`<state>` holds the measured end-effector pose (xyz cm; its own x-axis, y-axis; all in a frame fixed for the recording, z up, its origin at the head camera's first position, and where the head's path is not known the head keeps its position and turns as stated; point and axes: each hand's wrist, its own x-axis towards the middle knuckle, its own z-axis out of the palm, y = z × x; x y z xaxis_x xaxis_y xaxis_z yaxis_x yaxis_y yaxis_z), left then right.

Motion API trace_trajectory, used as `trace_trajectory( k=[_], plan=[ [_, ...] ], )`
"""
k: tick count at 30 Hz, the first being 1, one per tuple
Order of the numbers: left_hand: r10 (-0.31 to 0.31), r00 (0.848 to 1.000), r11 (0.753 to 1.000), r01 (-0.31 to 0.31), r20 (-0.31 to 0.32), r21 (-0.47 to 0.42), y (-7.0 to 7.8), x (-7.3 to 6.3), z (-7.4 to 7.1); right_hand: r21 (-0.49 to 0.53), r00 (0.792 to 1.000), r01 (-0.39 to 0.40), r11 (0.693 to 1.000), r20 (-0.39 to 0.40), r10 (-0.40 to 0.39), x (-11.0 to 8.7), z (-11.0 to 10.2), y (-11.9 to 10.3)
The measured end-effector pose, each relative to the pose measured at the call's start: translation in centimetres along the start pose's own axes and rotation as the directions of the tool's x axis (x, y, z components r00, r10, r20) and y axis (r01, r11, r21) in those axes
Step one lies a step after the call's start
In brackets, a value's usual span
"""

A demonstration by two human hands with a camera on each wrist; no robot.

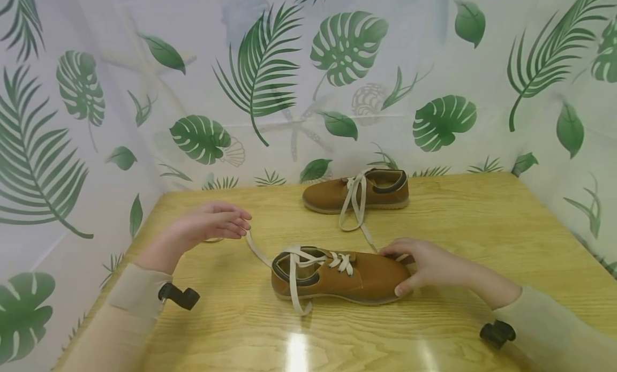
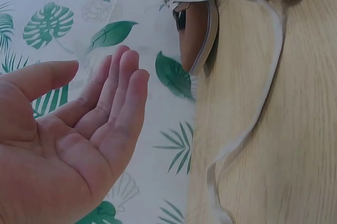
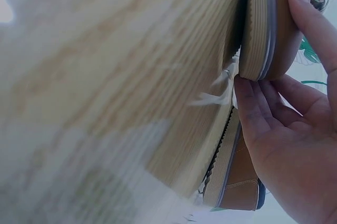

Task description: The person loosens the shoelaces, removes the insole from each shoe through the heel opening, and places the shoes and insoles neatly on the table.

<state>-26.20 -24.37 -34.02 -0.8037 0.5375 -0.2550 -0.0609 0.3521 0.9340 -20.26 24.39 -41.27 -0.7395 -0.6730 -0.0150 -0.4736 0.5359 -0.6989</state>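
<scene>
My right hand (image 1: 429,265) is pinching the near shoe (image 1: 368,278), left hand's (image 1: 209,222) fingers together; spinning it might snag that loose lace (image 2: 279,29) tbh.

The near lace-up shoe (image 1: 378,278) and the far lace-up shoe (image 1: 325,196) are tan-brown with cream laces (image 1: 293,283) and dark collars (image 1: 308,281). Green palm fronds (image 1: 254,75) and monstera leaves (image 1: 349,44) pattern the white backdrop cloth (image 1: 414,56); yellowish grain streaks the wooden table (image 1: 231,324).

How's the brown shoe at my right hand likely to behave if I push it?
The near shoe would probably slide rather than roll, since it stands upright along its long sole. Its loose laces look thin and floppy, so they'd likely trail. The leather-like upper seems smooth, perhaps slightly slippery.
</scene>
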Motion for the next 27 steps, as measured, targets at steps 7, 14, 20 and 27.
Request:
trace_trajectory(
  k=[7,14,20,27],
  plan=[
    [0.026,0.998,0.999,-0.024,0.051,-0.033,0.1,0.8,2.0,0.002,1.000,0.001,1.000,-0.001,-0.001,0.1,0.0,0.2],
    [0.046,0.991,0.999,-0.044,0.128,-0.024,0.4,1.0,4.0,0.005,1.000,-0.007,1.000,0.003,0.007,0.1,0.1,0.3],
    [0.049,0.983,0.999,-0.052,0.180,0.014,1.1,1.2,5.8,0.006,1.000,-0.015,1.000,0.007,0.015,0.1,0.1,0.2],
    [0.047,0.982,0.994,-0.064,0.185,0.088,2.4,1.1,7.3,0.010,1.000,-0.015,1.000,0.006,0.015,0.0,0.1,0.2]
  ],
)
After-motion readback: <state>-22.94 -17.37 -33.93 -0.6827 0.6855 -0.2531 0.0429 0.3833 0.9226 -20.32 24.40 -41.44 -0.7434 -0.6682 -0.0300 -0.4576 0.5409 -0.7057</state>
